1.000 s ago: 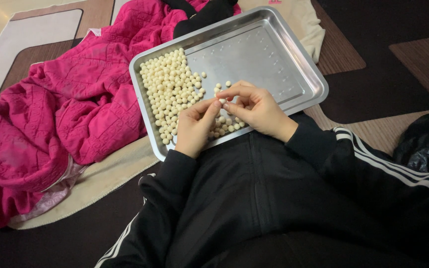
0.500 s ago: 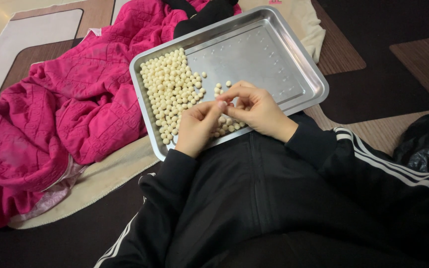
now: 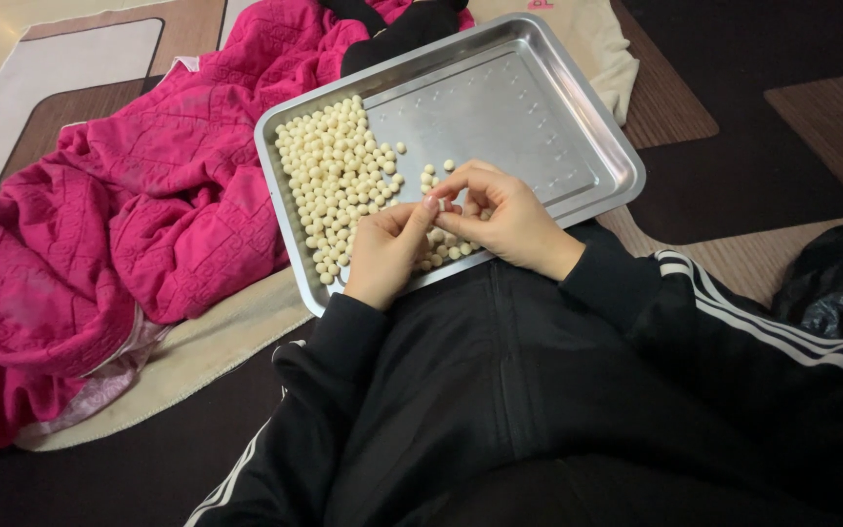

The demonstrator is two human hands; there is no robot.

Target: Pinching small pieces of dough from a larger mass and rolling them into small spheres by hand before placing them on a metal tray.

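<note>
Currently our left hand [image 3: 387, 252] and right hand [image 3: 501, 217] meet at frame centre, fingertips pinched narrow on one small cream ball [image 3: 443, 205]; round, so no long axis visible. Below sits the steel tray [image 3: 578, 117], its ball pile [image 3: 334, 185] filling the left side; pink blanket [image 3: 119, 224] left.

Brown patterned floor [image 3: 753, 166], pink blanket [image 3: 119, 234], beige cloth [image 3: 217, 342]

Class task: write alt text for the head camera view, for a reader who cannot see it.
A person's left hand and right hand meet over a metal tray, pinching a small pale piece between the fingertips. Small cream-coloured balls crowd the tray's left side. A pink blanket lies to the left.
</note>
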